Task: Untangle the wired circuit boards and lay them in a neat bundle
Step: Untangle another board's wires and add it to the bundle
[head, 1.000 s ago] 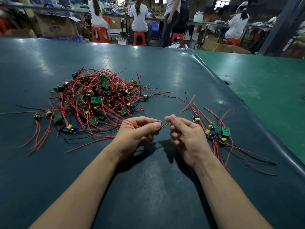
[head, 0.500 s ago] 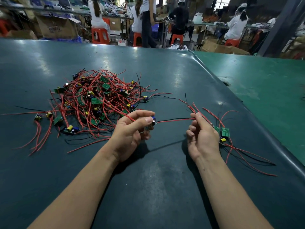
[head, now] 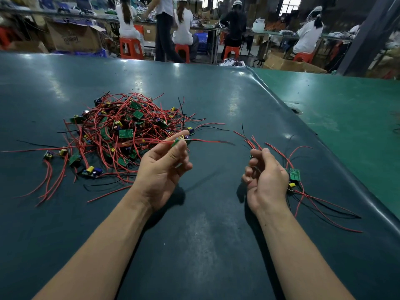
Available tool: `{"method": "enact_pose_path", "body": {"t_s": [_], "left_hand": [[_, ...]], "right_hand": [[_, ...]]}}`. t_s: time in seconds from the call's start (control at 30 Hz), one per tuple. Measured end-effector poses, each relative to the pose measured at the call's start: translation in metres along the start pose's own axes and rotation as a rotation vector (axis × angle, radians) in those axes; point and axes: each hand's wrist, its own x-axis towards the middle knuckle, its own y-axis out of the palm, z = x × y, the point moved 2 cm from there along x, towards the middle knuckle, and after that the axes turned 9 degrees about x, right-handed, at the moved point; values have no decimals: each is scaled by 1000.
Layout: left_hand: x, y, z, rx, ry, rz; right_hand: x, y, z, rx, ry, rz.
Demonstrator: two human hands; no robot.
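Meanwhile, the left hand (head: 164,169) pinches one wired board (head: 180,140) above the table (head: 194,245).
Its red wire (head: 207,141) trails toward the right hand (head: 267,178), whose fingers curl loosely, holding nothing; the tangled pile (head: 121,135) lies beyond the left hand, the sorted bundle (head: 294,174) just right of the right hand.

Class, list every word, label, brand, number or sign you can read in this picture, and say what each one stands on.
None can be read for certain.
Cardboard box behind the table: a dark printed word, too blurred to read.
Green circuit boards in the wire pile: any markings too small to read.
Circuit board beside the right hand: pale marks, unreadable.
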Motion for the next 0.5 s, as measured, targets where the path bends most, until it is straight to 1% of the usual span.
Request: {"method": "enact_pose_path", "body": {"t_s": [0.07, 0.13, 0.17, 0.23, 0.3, 0.37, 0.43, 0.5], "left_hand": [[1, -2, 0, -6, -28, 50], [0, -3, 0, -56, -76, 181], [-2, -3, 1, -83, -104, 252], [-5, 0, 3, -83, -167, 353], [-7, 5, 7, 37, -215, 401], [-9, 9, 13, 215, -255, 426], [-12, 11, 17, 340, -313, 455], [-14, 13, 20, 361, -347, 501]], "right_hand": [[1, -1, 1, 27, 20, -3], [3, -1, 2, 29, 60, 32], [2, -1, 1, 0, 97, 84], [-4, 4, -4, -123, 200, 263], [-14, 11, -11, -291, 293, 462], [-20, 13, -15, -378, 333, 585], [-22, 12, -15, -380, 334, 618], [-22, 11, -12, -383, 348, 633]]}}
